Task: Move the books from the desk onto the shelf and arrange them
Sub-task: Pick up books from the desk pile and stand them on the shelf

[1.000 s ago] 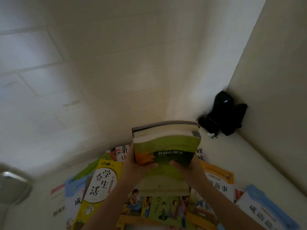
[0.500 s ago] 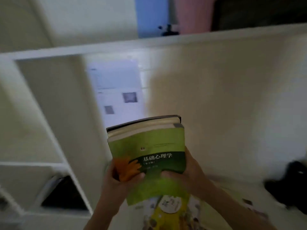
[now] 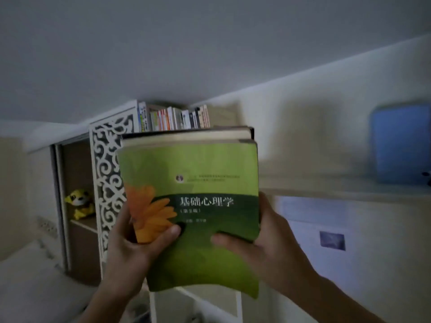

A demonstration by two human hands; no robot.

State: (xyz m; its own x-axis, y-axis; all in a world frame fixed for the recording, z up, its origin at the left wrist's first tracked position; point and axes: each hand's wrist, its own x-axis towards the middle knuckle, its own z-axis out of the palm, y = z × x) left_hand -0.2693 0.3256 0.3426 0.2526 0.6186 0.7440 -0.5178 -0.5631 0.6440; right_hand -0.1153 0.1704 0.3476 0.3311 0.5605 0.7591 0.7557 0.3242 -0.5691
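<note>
I hold a small stack of books [image 3: 193, 173] up in front of me; the top one has a green cover with an orange flower, and at least one more book lies under it. My left hand [image 3: 137, 243] grips the stack's lower left, thumb across the flower. My right hand [image 3: 263, 238] grips its lower right edge, thumb on the cover. Behind and above the stack, a row of upright books [image 3: 173, 117] stands on the high shelf [image 3: 224, 115] near the ceiling. The desk is out of view.
A white carved lattice panel [image 3: 105, 173] stands left of the stack. Beside it a shelf compartment holds a yellow plush toy [image 3: 80, 205]. A long white ledge [image 3: 338, 191] runs to the right with a blue object [image 3: 400, 143] on it. Papers [image 3: 326, 227] hang on the wall below.
The view has swung up from the desk and its spread books to the high shelf. Both hands have raised the stack with it, keeping the same grip.
</note>
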